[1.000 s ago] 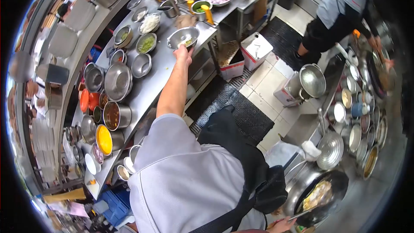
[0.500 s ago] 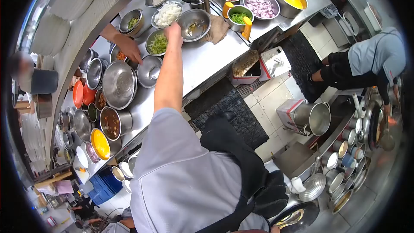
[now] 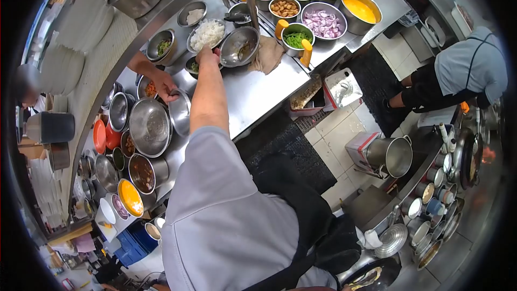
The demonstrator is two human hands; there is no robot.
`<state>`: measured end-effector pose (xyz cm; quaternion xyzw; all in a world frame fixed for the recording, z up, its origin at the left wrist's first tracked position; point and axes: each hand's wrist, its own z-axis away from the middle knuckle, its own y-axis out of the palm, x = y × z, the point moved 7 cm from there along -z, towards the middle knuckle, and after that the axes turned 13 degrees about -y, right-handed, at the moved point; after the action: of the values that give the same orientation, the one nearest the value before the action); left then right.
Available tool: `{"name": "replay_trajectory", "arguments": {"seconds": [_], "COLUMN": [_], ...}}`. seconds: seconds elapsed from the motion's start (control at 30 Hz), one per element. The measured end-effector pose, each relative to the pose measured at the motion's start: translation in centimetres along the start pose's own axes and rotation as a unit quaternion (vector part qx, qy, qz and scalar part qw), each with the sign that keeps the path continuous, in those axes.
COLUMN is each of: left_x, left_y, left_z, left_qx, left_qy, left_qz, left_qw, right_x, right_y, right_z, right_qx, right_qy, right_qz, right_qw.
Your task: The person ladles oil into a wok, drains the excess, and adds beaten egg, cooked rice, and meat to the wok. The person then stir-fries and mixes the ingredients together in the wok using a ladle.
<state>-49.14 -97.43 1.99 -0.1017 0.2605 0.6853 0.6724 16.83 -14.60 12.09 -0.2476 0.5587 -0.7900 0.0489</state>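
My left hand (image 3: pixel 208 56) grips the rim of a round metal bowl (image 3: pixel 237 47), which is tilted and has a little pale, wet content inside. Under that hand, a bowl of chopped greens (image 3: pixel 191 66) is mostly hidden. Just beyond sits a bowl of white rice (image 3: pixel 208 34). Only a sliver of my right hand (image 3: pixel 343 286) shows at the bottom edge, beside a dark wok (image 3: pixel 385 276) with yellowish food; its fingers are hidden. From under the shelf, another person's hand (image 3: pixel 163 84) holds a tilted metal bowl (image 3: pixel 180 113).
Pots of sauce, diced onion (image 3: pixel 324 23) and chopped vegetables crowd the steel counter (image 3: pixel 264 94). A shelf (image 3: pixel 102 83) with stacked plates overhangs it. A large pot (image 3: pixel 397 157) stands in the aisle. A co-worker (image 3: pixel 460 70) bends over the stove, right.
My left hand has shifted slightly left onto the bowl's rim, and the bowl has tipped. The other person's hand has closed on its bowl and tilted it up. My view has shifted slightly.
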Motion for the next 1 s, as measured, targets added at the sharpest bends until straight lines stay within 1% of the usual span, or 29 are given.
{"name": "replay_trajectory", "arguments": {"seconds": [0.2,0.27,0.33,0.37,0.4,0.43,0.47,0.5,0.53,0.57,0.6,0.63,0.67,0.7,0.73,0.77,0.8,0.83,0.87,0.9,0.97,1.0], "left_x": [-1.7,-2.5,-2.9,-3.2,-3.5,-3.9,-4.2,-5.3,-5.7,-6.5,-6.5,-6.1,-7.1,-7.4,-7.7,-7.3,-2.3,4.3,7.1,12.4,23.4,28.0], "left_y": [0.1,0.1,0.6,0.2,0.0,-0.5,0.2,-0.3,0.7,1.0,1.4,1.4,0.6,-0.1,-0.2,0.0,-0.6,-2.7,-1.3,-1.3,-3.4,-5.2], "left_z": [1.4,0.2,1.8,2.6,1.7,0.9,1.3,-0.3,-1.3,-1.8,-0.5,1.3,2.2,3.9,4.2,5.4,10.7,19.8,16.5,16.8,24.7,27.2], "left_qx": [-0.026,-0.009,0.018,0.014,0.025,0.105,0.249,0.188,0.204,0.230,0.231,0.198,0.154,0.131,0.137,0.168,0.322,0.363,0.368,0.412,0.507,0.502], "left_qy": [0.087,0.125,0.151,0.141,0.142,0.166,0.160,0.198,0.221,0.277,0.381,0.503,0.616,0.687,0.720,0.735,0.500,0.242,0.240,0.194,0.125,0.129], "left_qz": [-0.059,-0.052,-0.045,-0.052,-0.048,-0.005,0.044,-0.063,-0.150,-0.265,-0.396,-0.511,-0.559,-0.547,-0.513,-0.469,-0.482,-0.400,-0.480,-0.445,-0.525,-0.545], "left_qw": [0.994,0.991,0.987,0.989,0.988,0.980,0.954,0.960,0.942,0.895,0.803,0.668,0.533,0.460,0.446,0.459,0.643,0.806,0.759,0.771,0.672,0.659], "right_x": [-0.1,-0.5,-1.5,-2.4,-3.8,-5.1,-7.2,-10.9,-14.7,-18.4,-19.0,-20.1,-18.8,-20.7,-18.0,-18.6,-20.5,-21.9,-21.6,-21.4,-19.1,-17.9], "right_y": [1.5,1.8,1.9,1.6,1.0,0.1,-1.4,-2.9,-4.3,-5.1,-5.6,-5.1,-5.0,-4.9,-5.5,-6.3,-6.6,-7.1,-8.1,-9.4,-12.4,-13.6], "right_z": [-0.2,-0.2,-0.1,-0.1,0.0,0.0,0.7,1.0,1.6,1.9,3.0,3.3,3.5,3.0,3.1,3.5,3.6,4.2,4.9,5.6,8.7,10.3], "right_qx": [-0.001,-0.003,-0.013,-0.021,-0.031,-0.044,-0.063,-0.083,-0.105,-0.121,-0.136,-0.194,-0.179,-0.184,-0.180,-0.196,-0.199,-0.218,-0.236,-0.246,-0.257,-0.260], "right_qy": [0.024,0.033,0.045,0.053,0.059,0.070,0.084,0.093,0.100,0.102,0.105,0.113,0.116,0.141,0.150,0.188,0.177,0.165,0.181,0.199,0.182,0.172], "right_qz": [-0.061,-0.082,-0.109,-0.125,-0.149,-0.178,-0.217,-0.275,-0.342,-0.406,-0.456,-0.457,-0.474,-0.407,-0.408,-0.272,-0.269,-0.322,-0.343,-0.310,-0.274,-0.257], "right_qw": [0.998,0.996,0.993,0.990,0.987,0.980,0.971,0.953,0.928,0.900,0.873,0.861,0.854,0.883,0.882,0.923,0.926,0.906,0.891,0.896,0.909,0.915]}}
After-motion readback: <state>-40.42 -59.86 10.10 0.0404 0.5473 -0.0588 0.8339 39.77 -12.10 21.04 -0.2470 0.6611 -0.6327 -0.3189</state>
